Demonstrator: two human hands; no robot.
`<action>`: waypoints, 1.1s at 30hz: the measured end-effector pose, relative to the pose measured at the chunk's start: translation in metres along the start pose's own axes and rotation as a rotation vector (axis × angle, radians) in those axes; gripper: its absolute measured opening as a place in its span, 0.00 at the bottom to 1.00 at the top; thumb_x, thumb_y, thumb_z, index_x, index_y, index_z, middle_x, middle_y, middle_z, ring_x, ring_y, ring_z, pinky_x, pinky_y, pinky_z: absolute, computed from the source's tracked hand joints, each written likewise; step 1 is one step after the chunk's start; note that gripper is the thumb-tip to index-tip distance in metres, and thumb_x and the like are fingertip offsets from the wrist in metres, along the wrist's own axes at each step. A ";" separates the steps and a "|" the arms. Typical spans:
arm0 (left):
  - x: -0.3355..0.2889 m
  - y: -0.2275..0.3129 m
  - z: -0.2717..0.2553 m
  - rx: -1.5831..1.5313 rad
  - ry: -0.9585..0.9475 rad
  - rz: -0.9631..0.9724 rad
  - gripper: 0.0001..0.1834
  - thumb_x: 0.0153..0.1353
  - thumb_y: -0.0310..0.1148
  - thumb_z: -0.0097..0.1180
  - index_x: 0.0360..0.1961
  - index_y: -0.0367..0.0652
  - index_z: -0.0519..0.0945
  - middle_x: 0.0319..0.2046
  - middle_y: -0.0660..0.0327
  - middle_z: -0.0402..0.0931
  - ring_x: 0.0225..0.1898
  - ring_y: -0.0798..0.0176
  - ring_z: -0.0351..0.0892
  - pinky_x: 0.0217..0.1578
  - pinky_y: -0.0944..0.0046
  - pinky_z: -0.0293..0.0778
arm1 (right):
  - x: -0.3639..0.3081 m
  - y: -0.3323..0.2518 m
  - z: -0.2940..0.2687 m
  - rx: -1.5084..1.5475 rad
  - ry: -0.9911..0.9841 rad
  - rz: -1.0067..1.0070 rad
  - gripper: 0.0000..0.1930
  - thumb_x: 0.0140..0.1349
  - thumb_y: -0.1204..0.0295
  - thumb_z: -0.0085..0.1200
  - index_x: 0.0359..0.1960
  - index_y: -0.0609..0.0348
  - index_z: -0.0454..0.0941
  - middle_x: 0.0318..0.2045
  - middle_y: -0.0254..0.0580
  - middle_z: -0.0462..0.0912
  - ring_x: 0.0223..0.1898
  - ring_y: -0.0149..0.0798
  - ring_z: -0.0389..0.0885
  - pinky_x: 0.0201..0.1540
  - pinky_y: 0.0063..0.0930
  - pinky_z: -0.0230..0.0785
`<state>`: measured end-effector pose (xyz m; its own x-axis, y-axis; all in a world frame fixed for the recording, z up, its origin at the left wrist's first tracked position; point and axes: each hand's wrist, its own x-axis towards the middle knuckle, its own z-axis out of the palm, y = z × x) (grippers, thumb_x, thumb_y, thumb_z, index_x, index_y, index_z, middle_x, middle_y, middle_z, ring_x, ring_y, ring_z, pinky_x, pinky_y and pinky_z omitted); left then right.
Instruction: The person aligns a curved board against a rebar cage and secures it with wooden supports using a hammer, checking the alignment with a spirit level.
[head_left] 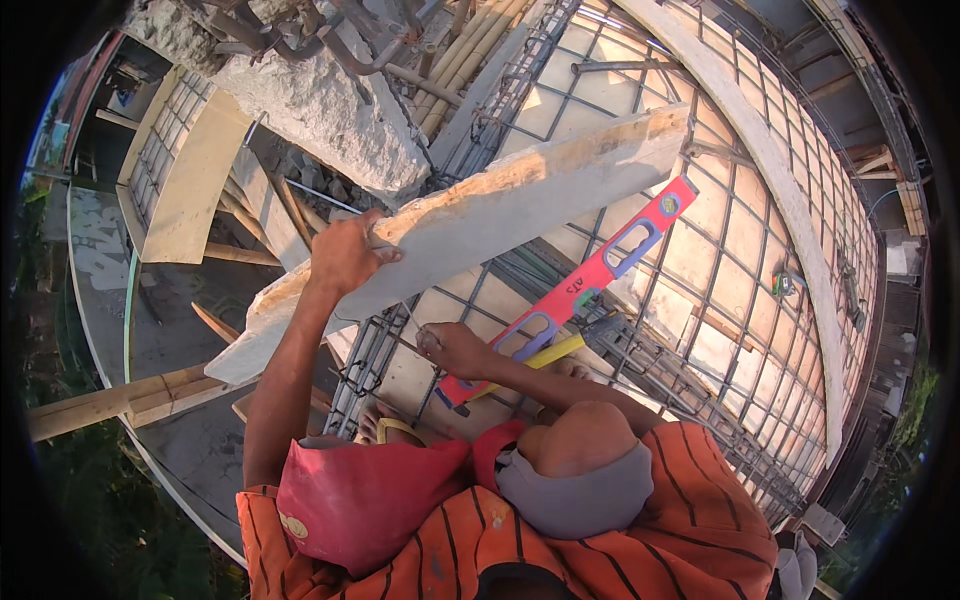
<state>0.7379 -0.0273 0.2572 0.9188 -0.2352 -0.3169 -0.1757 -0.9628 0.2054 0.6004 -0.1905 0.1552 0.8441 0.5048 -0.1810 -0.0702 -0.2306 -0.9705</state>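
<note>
A long grey-faced wooden board with a rough, pale top edge slants across the middle, from lower left to upper right. My left hand is closed over its upper edge, thumb on the near side. Just below the board, my right hand is curled into a fist. Whatever that fist holds, if anything, is hidden. A red spirit level with purple-rimmed handle slots lies tilted beside and partly under my right forearm. Next to it shows a yellow strip-like object, partly covered by the same forearm.
A mesh of steel rebar over light panels spreads to the right, crossed by a curved-looking board. A tape measure rests on the mesh. Broken concrete stands at upper left. Timber beams and my sandalled foot are lower left.
</note>
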 end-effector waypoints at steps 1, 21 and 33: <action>0.002 0.002 -0.002 -0.013 0.037 0.027 0.32 0.46 0.50 0.71 0.53 0.53 0.79 0.33 0.49 0.83 0.40 0.47 0.83 0.42 0.50 0.75 | -0.004 -0.005 -0.013 0.112 0.055 -0.085 0.14 0.70 0.68 0.40 0.36 0.62 0.78 0.22 0.47 0.75 0.25 0.42 0.73 0.35 0.36 0.67; -0.114 -0.045 0.124 0.028 0.195 0.113 0.38 0.41 0.20 0.62 0.58 0.45 0.67 0.59 0.57 0.68 0.62 0.46 0.65 0.57 0.48 0.64 | -0.199 -0.013 -0.198 0.521 0.909 0.472 0.17 0.66 0.76 0.39 0.55 0.55 0.71 0.18 0.30 0.68 0.17 0.23 0.63 0.18 0.17 0.51; 0.006 0.105 -0.010 0.152 -0.411 0.650 0.37 0.50 0.33 0.68 0.62 0.45 0.67 0.60 0.49 0.68 0.62 0.44 0.67 0.63 0.49 0.63 | -0.272 0.034 -0.144 0.679 0.876 0.634 0.09 0.64 0.73 0.49 0.46 0.55 0.72 0.20 0.26 0.68 0.17 0.20 0.61 0.17 0.16 0.50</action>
<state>0.7284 -0.1288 0.2865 0.4155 -0.7600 -0.4998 -0.7073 -0.6154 0.3478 0.4451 -0.4555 0.1944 0.6120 -0.3119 -0.7268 -0.6256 0.3713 -0.6861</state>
